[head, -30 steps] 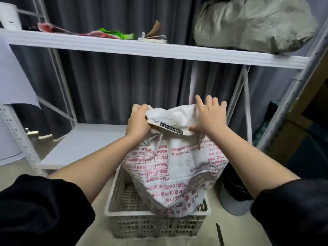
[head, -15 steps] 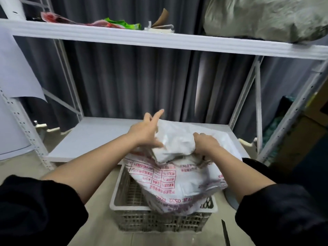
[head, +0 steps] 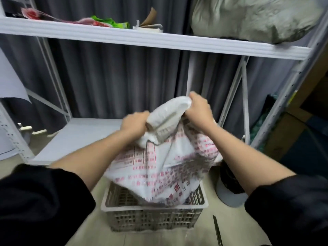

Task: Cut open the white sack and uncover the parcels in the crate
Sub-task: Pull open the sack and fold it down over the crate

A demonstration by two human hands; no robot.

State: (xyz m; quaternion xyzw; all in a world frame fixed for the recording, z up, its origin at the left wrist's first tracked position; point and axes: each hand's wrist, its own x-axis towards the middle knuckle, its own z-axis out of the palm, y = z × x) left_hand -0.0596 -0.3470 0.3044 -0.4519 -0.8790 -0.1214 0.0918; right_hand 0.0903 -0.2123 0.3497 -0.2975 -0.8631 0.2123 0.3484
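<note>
A white woven sack (head: 165, 167) printed with red text stands in a grey lattice plastic crate (head: 152, 219) on the floor. Its top end (head: 166, 119) is bunched and lifted above the crate. My left hand (head: 135, 124) grips the bunched top from the left. My right hand (head: 198, 109) grips it from the right, higher up. The sack is blurred by motion. Whatever lies inside the sack and crate is hidden.
A dark blade (head: 217, 229) lies on the floor right of the crate. A grey and black object (head: 229, 190) sits beside the crate. A white metal rack has a low shelf (head: 76, 137) behind and an upper shelf (head: 142, 39) holding wrappers and a grey bag (head: 252, 16).
Both hands went from spreading the sack's mouth to clenching its top and pulling it upward; the right hand rose most. The view shifted slightly.
</note>
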